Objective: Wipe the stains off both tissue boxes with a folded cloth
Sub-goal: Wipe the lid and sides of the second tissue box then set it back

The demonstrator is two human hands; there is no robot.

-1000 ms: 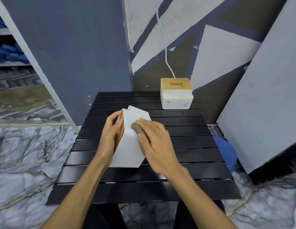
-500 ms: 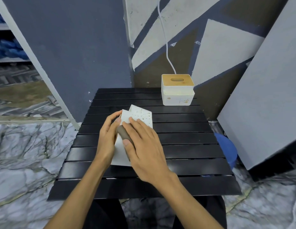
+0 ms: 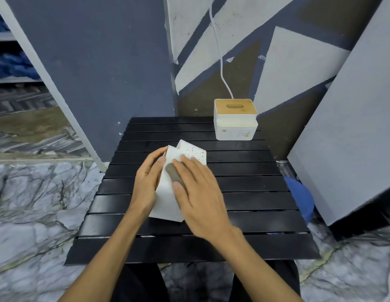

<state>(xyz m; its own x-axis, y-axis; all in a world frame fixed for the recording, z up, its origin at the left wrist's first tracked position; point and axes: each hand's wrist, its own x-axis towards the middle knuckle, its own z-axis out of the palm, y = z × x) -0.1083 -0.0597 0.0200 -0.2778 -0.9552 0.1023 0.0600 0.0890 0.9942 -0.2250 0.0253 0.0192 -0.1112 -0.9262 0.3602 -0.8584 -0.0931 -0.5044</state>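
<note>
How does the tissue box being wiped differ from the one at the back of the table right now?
The near tissue box is tipped on its side, steadied by the left hand, while the right hand presses a grey cloth on it; the far tissue box stands upright, untouched. The near box's far face shows many small specks; the far box's front shows a few brownish marks. The far box's wooden lid faces up; the near box's is barely visible. Both are white and rest on the black slatted table.
</note>
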